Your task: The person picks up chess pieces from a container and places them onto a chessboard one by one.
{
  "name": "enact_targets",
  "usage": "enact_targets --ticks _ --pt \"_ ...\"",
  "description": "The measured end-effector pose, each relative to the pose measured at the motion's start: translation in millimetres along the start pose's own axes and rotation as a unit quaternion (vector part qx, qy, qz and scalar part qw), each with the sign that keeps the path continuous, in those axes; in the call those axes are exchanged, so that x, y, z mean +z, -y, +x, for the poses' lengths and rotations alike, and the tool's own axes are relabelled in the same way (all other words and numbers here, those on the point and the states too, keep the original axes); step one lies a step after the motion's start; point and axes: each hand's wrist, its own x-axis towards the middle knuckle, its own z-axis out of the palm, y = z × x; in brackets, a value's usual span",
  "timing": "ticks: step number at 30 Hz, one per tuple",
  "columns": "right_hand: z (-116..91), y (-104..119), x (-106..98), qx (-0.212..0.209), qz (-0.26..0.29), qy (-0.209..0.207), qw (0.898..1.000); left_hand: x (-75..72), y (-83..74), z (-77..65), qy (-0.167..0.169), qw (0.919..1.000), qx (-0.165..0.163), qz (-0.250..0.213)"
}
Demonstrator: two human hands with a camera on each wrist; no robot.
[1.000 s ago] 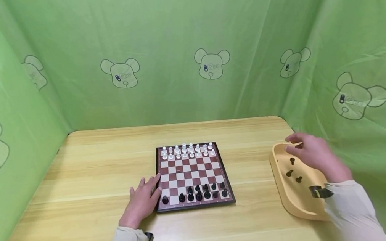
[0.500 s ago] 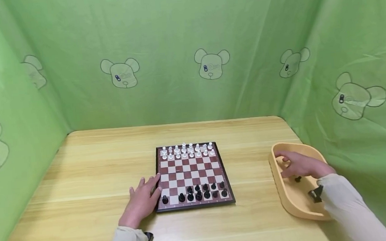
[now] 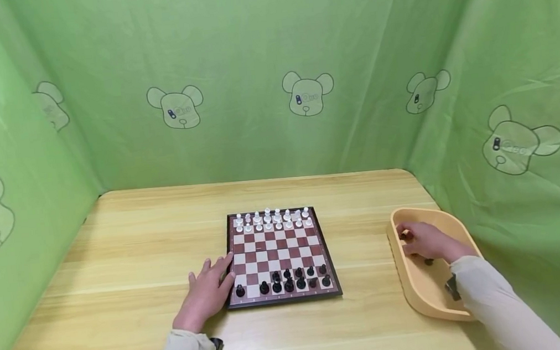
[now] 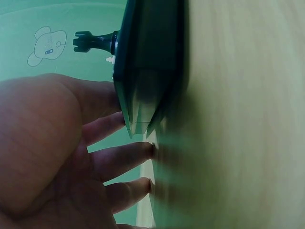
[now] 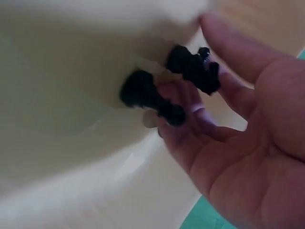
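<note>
My left hand point(image 3: 205, 292) rests on the table at the left edge of the chessboard point(image 3: 277, 253), thumb and index finger touching its frame. In the left wrist view a black rook point(image 4: 95, 42) stands at the board's edge, and the hand's other fingertips reach the tabletop. Inside the orange tray point(image 3: 410, 291), my right hand point(image 3: 425, 240) is lowered among loose black pieces. The right wrist view shows a black pawn point(image 5: 152, 98) and a black knight-like piece point(image 5: 193, 69), both blurred, in front of its bent fingers. The thumb stands apart from them.
White chess pieces point(image 3: 268, 220) fill two rows at the board's far side. Black pieces point(image 3: 289, 285) stand along its near side, with gaps at the left. Another black piece point(image 3: 428, 261) lies under the right hand. Green curtains point(image 3: 245, 117) enclose the wooden table point(image 3: 121, 300).
My right hand has come down from above the tray's far rim onto the black pieces inside, then shifted slightly left. The left hand and board have stayed put.
</note>
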Motion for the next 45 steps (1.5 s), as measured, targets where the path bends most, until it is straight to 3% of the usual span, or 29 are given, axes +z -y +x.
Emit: enact_targets --ticks 5,9,14,20,33,45 --pt "3.0 -5.0 4.1 0.0 -0.025 -0.036 0.999 1.0 0.8 -0.5 -0.001 1.0 0.002 0.004" --pt "3.0 -4.7 3.0 0.012 -0.037 -0.035 0.999 0.6 0.3 -1.0 0.0 1.0 0.001 0.005" --pt "-0.9 0.4 -0.1 0.055 -0.025 -0.024 0.998 1.0 -1.4 -0.5 0.001 1.0 -0.001 0.002" --pt "-4.9 2.3 -7.6 0.071 -0.046 -0.039 0.996 0.6 -2.6 -0.5 0.0 1.0 0.001 0.002" --pt "-13.7 35.7 -32.3 0.076 -0.051 -0.103 0.99 -2.9 -3.6 -1.9 0.0 1.0 0.001 0.005" --pt "-14.7 61.0 -29.5 0.044 -0.069 -0.158 0.984 -1.5 -2.9 -0.8 -0.002 1.0 0.001 0.006"
